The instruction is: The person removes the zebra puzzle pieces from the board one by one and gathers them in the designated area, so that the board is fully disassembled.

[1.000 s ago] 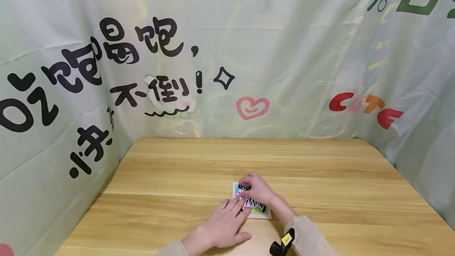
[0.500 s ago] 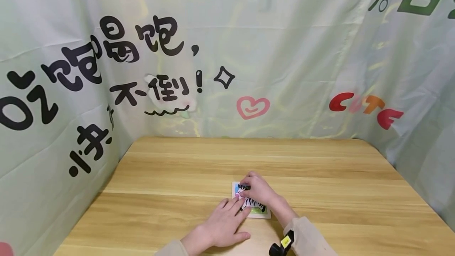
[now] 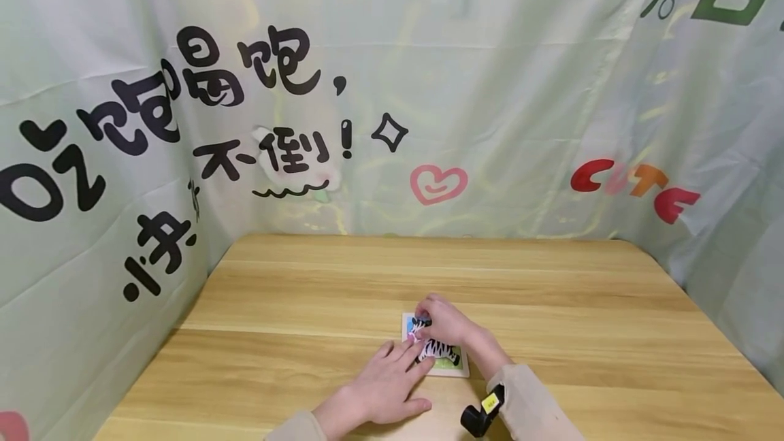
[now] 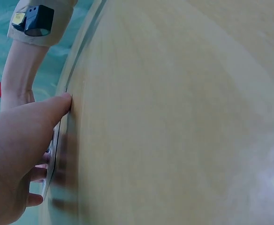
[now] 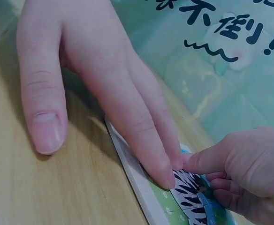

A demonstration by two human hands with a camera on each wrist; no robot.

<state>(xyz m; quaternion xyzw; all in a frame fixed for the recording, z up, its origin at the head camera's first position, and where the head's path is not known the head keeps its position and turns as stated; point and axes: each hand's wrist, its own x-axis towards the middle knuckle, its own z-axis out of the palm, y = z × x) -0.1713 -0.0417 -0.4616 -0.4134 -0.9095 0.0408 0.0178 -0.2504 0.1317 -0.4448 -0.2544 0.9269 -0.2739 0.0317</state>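
- On the wooden table (image 3: 551,305), near its front edge and just left of centre, lies the zebra puzzle board (image 3: 436,354), and both my hands are on it.
- At left, my left hand (image 3: 382,386) lies flat, fingers (image 5: 146,140) straight and close together, their tips pressing the board's left edge; the thumb rests on bare wood. If that pressure eases, I judge the board could slide or pivot away.
- At centre, the zebra's striped body shows between my hands. Pieces already seated could lift at their seams if the frame is jolted.
- At right, my right hand (image 3: 445,322) curls over the board's far corner, fingertips (image 5: 200,161) pinching a small puzzle piece (image 3: 420,322) by the zebra's head. Pushed in at an angle, it may jam or pop a neighbour loose.
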